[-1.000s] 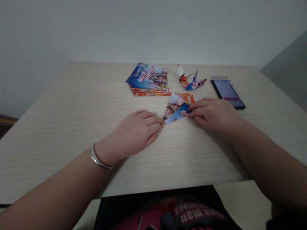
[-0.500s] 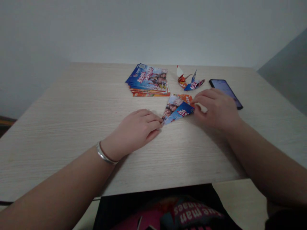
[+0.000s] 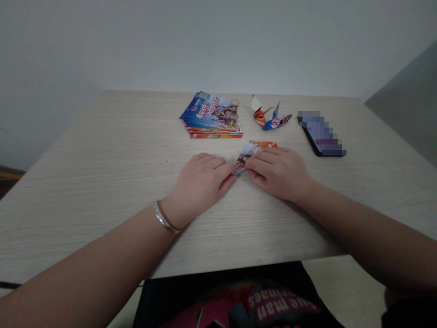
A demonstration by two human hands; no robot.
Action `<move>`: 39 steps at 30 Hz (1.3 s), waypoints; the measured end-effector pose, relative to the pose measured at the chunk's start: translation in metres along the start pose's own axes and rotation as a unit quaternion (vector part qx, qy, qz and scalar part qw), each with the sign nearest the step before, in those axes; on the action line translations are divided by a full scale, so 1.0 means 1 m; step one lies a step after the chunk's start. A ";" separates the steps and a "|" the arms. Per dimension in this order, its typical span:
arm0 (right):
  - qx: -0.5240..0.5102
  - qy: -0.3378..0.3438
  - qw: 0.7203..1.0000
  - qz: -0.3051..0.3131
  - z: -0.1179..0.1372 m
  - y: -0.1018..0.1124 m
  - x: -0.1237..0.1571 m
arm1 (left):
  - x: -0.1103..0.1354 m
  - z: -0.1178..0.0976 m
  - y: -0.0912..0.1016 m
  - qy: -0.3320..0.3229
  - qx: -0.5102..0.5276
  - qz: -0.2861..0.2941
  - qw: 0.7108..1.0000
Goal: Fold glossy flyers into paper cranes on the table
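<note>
A partly folded printed paper [image 3: 241, 160], with a photo side and orange edges, lies on the table in front of me. My left hand [image 3: 205, 180] pinches its left, pointed corner between thumb and fingertips. Lying over the near side of the same paper is my right hand [image 3: 280, 174], its fingers curled together and pressed on the sheet close to the left fingertips. The right hand covers most of the blue flap.
A fanned stack of printed leaflets [image 3: 218, 114] lies behind the paper. Two folded paper cranes, one orange [image 3: 260, 117] and one blue [image 3: 276, 123], stand right of it. A phone [image 3: 321, 134] lies farther right. A wall [image 3: 218, 45] rises behind the table.
My right hand has moved left along the paper from its right end towards my left hand, covering the blue flap. The left hand still holds the pointed corner.
</note>
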State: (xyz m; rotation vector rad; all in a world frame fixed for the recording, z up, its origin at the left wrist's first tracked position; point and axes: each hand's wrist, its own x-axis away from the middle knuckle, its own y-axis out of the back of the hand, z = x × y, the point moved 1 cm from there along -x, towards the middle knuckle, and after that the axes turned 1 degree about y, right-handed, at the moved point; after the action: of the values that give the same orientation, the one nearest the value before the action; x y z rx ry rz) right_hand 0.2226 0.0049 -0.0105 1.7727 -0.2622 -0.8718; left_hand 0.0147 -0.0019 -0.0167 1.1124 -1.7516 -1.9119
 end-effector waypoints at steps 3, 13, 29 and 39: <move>-0.061 -0.035 0.997 -0.018 0.006 -0.001 -0.003 | 0.000 -0.003 0.003 0.011 -0.005 -0.055 0.998; -0.136 -0.094 0.986 -0.030 0.009 -0.003 -0.007 | -0.003 0.001 0.001 0.005 0.054 -0.072 0.996; -0.130 -0.204 0.968 -0.060 -0.046 -0.005 0.022 | 0.009 0.034 0.013 0.069 0.104 -0.114 0.986; -0.148 -0.117 0.979 -0.075 -0.040 -0.002 0.020 | 0.009 0.034 0.010 0.091 0.141 -0.099 0.981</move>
State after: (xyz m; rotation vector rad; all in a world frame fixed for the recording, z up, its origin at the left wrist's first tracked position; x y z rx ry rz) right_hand 0.2629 0.0238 -0.0146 1.4270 -0.1409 -1.1675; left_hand -0.0181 0.0137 -0.0117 1.5639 -1.9089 -1.6335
